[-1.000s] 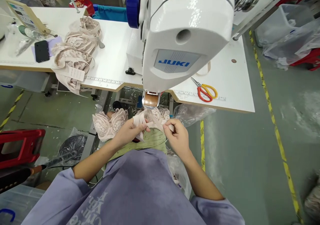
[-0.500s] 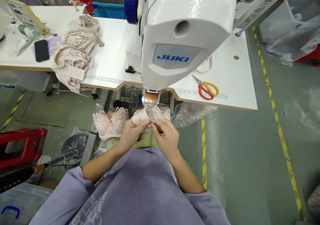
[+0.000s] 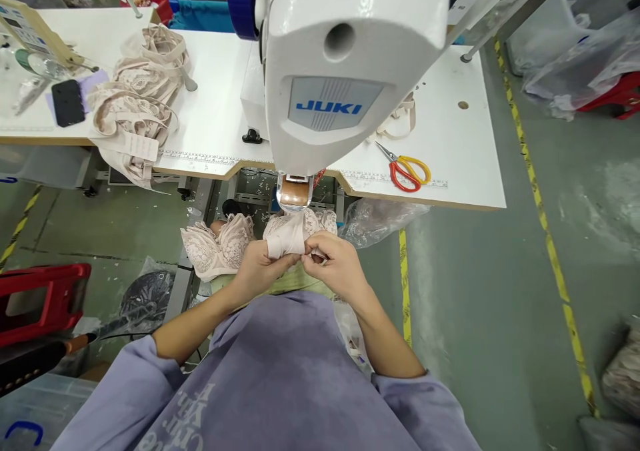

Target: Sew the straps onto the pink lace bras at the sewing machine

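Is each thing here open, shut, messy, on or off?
Left hand: closed on beige garment.
Right hand: pinching beige garment.
Beige garment: folded, held.
Lace bra: lying unheld.
Scissors: lying, blades look nearly together.
Phone: lying flat, dark.
Garment pile: heaped, tangled.
Clear bin: open.
Sewing machine: can't tell if on.

held garment (image 3: pixel 289 237) before sewing machine (image 3: pixel 345 57)

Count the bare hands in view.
2: the person's bare left hand, holding pale-pink fabric below the white JUKI sewing machine; bare right hand at that fabric's right edge. Left fingertips are partly hidden.
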`<state>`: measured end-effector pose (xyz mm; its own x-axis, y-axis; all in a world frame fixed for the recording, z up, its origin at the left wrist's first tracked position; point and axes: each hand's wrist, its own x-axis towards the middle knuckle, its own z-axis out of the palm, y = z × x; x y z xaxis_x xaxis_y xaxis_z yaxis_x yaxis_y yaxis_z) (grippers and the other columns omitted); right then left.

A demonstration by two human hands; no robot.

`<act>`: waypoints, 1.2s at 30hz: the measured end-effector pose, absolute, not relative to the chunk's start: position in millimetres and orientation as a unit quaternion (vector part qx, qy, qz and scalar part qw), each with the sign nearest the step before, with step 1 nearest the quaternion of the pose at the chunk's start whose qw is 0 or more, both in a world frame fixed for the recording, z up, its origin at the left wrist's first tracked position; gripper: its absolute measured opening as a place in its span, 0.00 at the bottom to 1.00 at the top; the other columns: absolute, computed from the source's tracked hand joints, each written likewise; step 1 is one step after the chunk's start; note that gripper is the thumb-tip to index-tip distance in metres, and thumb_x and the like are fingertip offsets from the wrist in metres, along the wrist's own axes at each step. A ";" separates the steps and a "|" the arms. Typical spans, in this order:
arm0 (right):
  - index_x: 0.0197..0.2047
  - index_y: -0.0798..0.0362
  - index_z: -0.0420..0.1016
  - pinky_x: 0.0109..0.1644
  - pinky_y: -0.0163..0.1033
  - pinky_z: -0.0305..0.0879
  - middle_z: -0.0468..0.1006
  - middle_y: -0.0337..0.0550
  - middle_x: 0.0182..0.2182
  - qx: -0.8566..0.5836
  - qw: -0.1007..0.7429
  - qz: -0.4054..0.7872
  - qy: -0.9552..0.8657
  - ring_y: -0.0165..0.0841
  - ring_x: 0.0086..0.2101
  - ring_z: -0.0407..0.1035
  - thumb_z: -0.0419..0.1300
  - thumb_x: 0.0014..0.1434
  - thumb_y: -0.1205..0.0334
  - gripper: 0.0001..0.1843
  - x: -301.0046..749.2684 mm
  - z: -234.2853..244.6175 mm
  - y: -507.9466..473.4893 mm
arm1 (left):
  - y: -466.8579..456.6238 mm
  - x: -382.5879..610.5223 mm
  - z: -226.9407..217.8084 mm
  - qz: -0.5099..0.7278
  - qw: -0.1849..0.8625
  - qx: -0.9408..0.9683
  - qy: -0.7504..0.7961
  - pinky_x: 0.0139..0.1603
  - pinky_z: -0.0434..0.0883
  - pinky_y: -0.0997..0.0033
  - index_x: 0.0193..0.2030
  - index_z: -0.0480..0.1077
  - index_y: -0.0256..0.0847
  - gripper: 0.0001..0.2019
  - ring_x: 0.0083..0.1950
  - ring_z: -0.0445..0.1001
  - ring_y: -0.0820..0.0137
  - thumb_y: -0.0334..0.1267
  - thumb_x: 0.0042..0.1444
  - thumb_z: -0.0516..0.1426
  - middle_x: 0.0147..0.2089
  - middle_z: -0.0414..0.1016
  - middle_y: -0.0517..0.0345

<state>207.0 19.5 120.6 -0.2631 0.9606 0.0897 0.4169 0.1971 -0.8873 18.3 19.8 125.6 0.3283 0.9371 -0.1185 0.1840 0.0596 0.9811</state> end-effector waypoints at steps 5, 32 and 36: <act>0.29 0.51 0.70 0.32 0.35 0.56 0.67 0.36 0.27 -0.492 0.318 0.425 -0.690 0.29 0.28 0.62 0.57 0.57 0.68 0.05 207.7 123.1 22.4 | 20.6 18.6 123.2 0.347 0.593 0.550 0.474 0.36 0.71 0.69 0.36 0.78 0.35 0.15 0.32 0.73 0.67 0.47 0.59 0.62 0.30 0.77 0.54; 0.40 0.48 0.64 0.28 0.34 0.51 0.67 0.29 0.24 -0.567 0.276 0.440 -0.640 0.27 0.21 0.56 0.58 0.60 0.61 0.06 214.2 128.8 16.7 | 39.4 10.4 144.6 0.240 0.563 0.627 0.482 0.34 0.66 0.71 0.37 0.77 0.39 0.12 0.32 0.68 0.68 0.46 0.61 0.59 0.30 0.73 0.58; 0.39 0.47 0.63 0.29 0.35 0.52 0.65 0.28 0.22 -0.555 0.259 0.428 -0.664 0.28 0.21 0.56 0.57 0.59 0.64 0.06 214.6 133.4 19.3 | 36.0 13.6 145.3 0.234 0.554 0.630 0.490 0.33 0.66 0.70 0.35 0.78 0.39 0.12 0.31 0.68 0.66 0.45 0.60 0.60 0.28 0.72 0.58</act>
<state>214.6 19.3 133.4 -0.2495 0.9593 -0.1320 0.5158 0.0163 -0.8565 13.6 36.0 145.3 0.4096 0.8775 -0.2493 0.3593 0.0960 0.9283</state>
